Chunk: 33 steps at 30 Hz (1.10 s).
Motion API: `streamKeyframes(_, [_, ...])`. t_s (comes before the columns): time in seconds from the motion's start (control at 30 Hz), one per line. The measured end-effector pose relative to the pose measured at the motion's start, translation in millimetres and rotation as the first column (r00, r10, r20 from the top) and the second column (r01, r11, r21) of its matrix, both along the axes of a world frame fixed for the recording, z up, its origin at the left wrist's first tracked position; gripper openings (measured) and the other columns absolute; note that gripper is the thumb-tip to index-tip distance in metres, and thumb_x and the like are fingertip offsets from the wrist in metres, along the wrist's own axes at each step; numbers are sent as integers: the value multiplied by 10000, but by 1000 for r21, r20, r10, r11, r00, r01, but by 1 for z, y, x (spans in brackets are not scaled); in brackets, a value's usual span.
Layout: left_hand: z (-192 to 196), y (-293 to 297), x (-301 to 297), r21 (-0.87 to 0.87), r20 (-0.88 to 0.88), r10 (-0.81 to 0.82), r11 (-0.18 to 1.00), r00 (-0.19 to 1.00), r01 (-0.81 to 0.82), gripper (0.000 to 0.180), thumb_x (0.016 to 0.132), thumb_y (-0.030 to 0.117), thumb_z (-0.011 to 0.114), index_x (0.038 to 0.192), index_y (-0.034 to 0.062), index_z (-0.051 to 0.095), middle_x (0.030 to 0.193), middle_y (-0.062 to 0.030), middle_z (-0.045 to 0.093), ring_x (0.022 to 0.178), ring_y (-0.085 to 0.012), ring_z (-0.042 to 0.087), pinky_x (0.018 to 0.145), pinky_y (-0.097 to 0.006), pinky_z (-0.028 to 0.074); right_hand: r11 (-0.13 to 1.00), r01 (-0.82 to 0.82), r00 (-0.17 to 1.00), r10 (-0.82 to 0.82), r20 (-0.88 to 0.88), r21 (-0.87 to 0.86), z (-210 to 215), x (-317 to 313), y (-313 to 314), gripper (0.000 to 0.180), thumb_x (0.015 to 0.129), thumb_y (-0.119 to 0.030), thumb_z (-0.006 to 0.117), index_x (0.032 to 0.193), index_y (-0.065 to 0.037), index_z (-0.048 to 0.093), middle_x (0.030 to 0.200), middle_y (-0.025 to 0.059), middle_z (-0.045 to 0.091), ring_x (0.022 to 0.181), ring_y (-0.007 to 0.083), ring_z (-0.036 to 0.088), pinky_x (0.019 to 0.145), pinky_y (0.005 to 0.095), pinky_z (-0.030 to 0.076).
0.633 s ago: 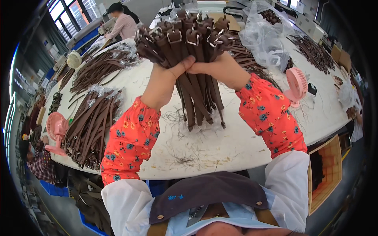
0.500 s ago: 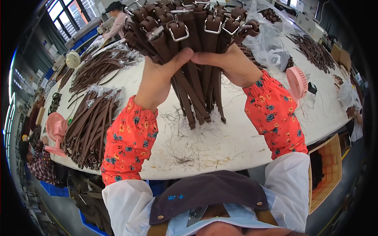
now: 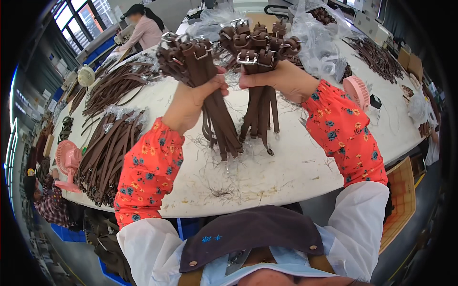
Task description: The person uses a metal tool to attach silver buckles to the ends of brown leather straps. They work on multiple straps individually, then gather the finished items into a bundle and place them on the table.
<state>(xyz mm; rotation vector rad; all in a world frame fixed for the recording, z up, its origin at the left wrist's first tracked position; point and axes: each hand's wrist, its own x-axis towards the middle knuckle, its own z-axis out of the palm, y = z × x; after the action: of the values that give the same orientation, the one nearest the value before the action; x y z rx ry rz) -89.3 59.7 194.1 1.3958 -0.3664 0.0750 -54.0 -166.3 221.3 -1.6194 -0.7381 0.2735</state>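
My left hand point(image 3: 198, 97) is closed around a bunch of brown leather straps point(image 3: 220, 121) with silver buckles at the top. A second bunch of buckled brown straps point(image 3: 260, 102) is gripped in my right hand point(image 3: 281, 81). Both bunches stand nearly upright over the white table point(image 3: 286, 186), buckle ends up and thin ends hanging down close together. Between the two buckle ends there is a narrow gap. Clear wrapping shows at some lower tips, and loose dark threads point(image 3: 222, 192) lie on the table beneath.
More brown straps point(image 3: 107, 157) are piled at the left, with another heap point(image 3: 119, 86) behind. Pink fans point(image 3: 68, 159) stand at left and right. Clear plastic bags point(image 3: 322, 45) lie at the back right, near a further strap pile point(image 3: 377, 59). A person point(image 3: 143, 28) works at the far left.
The single large bunch held by both hands is now split in two, one part in each hand. My hands have moved slightly apart, and the buckle ends sit lower in view.
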Motion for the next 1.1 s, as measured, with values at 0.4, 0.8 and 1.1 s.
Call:
streamKeyframes(0.4, [52, 69, 2, -134, -144, -20, 991, 989, 1, 139, 986, 180, 592, 1115, 134, 577, 1270, -146, 617, 1194, -276, 589, 1011, -505, 471, 939, 328, 934, -306, 182, -105, 49, 30, -80, 382, 978, -261, 601, 1308, -78, 546, 1270, 55, 631, 963, 222, 691, 900, 383, 556])
streamKeyframes(0.8, [57, 90, 3, -315, 89, -34, 947, 995, 61, 280, 957, 262, 635, 1119, 44, 568, 1092, -140, 671, 969, -245, 672, 882, -423, 565, 919, 165, 972, -214, 101, 358, 61, 38, -111, 335, 892, -262, 720, 1122, -31, 642, 1021, 73, 697, 913, 224, 709, 788, 327, 594])
streamKeyframes(1.1, [46, 65, 28, -126, 55, -77, 989, 995, 84, 328, 944, 202, 653, 1220, 78, 526, 1184, -156, 637, 942, -294, 696, 820, -436, 580, 899, 367, 930, -362, -67, 240, 36, 68, -72, 286, 929, -208, 671, 1181, -74, 660, 1192, 26, 655, 1050, 136, 599, 943, 289, 467])
